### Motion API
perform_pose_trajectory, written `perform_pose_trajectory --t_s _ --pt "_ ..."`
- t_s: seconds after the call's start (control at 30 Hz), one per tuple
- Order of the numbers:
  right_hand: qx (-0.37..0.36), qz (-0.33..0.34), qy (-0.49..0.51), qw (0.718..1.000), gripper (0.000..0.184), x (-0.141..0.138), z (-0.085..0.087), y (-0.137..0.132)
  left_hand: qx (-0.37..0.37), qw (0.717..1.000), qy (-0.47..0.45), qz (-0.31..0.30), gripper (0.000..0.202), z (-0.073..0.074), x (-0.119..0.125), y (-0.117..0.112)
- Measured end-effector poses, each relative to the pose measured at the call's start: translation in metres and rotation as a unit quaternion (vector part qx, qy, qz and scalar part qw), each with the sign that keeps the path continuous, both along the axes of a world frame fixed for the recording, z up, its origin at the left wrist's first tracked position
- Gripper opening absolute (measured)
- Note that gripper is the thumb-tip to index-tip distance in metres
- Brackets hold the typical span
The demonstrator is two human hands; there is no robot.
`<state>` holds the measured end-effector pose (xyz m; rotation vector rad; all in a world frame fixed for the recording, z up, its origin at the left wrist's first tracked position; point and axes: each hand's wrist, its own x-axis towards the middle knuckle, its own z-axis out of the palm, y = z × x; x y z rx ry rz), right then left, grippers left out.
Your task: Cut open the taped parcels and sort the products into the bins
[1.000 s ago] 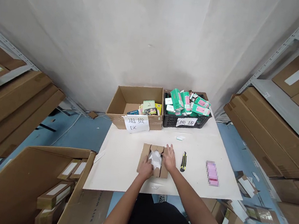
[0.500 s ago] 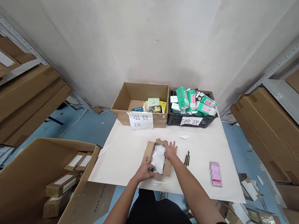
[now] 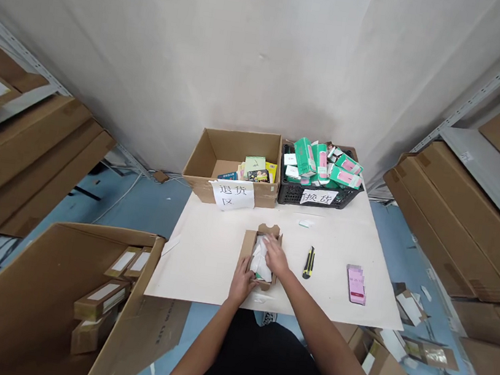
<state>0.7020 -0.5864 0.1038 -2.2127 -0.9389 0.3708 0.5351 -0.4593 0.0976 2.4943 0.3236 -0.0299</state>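
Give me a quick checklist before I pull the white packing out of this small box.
1. Left hand steadies the small box at its near end: ok.
2. Right hand rests on the white packing: ok.
3. Far flap stands open: ok.
4. Utility knife lies apart, right of the box: ok.
5. Knife blade retracted: cannot tell.
6. What lies under the packing: cannot tell.

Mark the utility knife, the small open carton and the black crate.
utility knife (image 3: 309, 262), head view, middle of its handle.
small open carton (image 3: 247, 248), head view, left wall.
black crate (image 3: 290, 193), head view, front wall left of the label.
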Motion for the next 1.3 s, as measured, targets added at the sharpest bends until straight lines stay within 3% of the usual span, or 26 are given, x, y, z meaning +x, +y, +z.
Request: perform_pose_trajectory --t_s 0.1,0.2,0.27,0.4,0.53,0.7,0.83,0.93,1.1,1.2,1.3 --pt "-0.088 0.057 0.067 0.992 0.078 -0.011 -0.011 0.009 0.004 1.0 -0.001 -0.003 0.01 -0.001 0.004 -0.007" --pt "-0.205 0.029 0.061 0.976 0.102 -0.019 -0.02 0.012 0.006 1.0 0.0 -0.006 0.012 -0.003 0.007 -0.013" --pt "-0.232 0.022 0.048 0.971 0.111 -0.022 -0.024 0.011 0.007 1.0 -0.003 -0.008 0.013 -0.005 0.007 -0.015" --pt "-0.201 0.072 0.086 0.973 0.095 -0.024 -0.026 0.008 0.011 1.0 0.003 0.01 0.015 -0.008 0.007 -0.014" --pt "-0.103 0.097 0.168 0.976 0.085 -0.02 -0.027 0.007 0.026 0.999 0.029 0.003 0.024 -0.003 0.007 -0.011" --pt "0.01 0.028 0.219 0.975 0.075 -0.008 -0.03 0.001 0.087 0.989 0.094 -0.07 0.08 0.01 0.023 -0.014" --pt "0.051 -0.023 0.221 0.974 0.074 0.0 -0.03 -0.006 0.131 0.961 0.168 -0.175 0.104 0.016 0.043 -0.014" --pt "0.045 -0.019 0.164 0.985 0.072 0.003 -0.026 -0.01 0.141 0.951 0.193 -0.194 0.113 0.015 0.049 -0.008" --pt "-0.024 -0.075 0.041 0.996 0.067 0.008 -0.02 -0.001 0.115 0.957 0.165 -0.209 0.102 0.014 0.047 -0.001" --pt "-0.119 -0.049 0.082 0.988 0.064 0.015 -0.02 0.012 0.101 0.967 0.136 -0.191 0.101 0.011 0.043 -0.003" --pt "-0.16 0.002 0.148 0.976 0.053 0.02 -0.021 0.023 0.114 0.979 0.086 -0.146 0.104 0.003 0.037 -0.006"
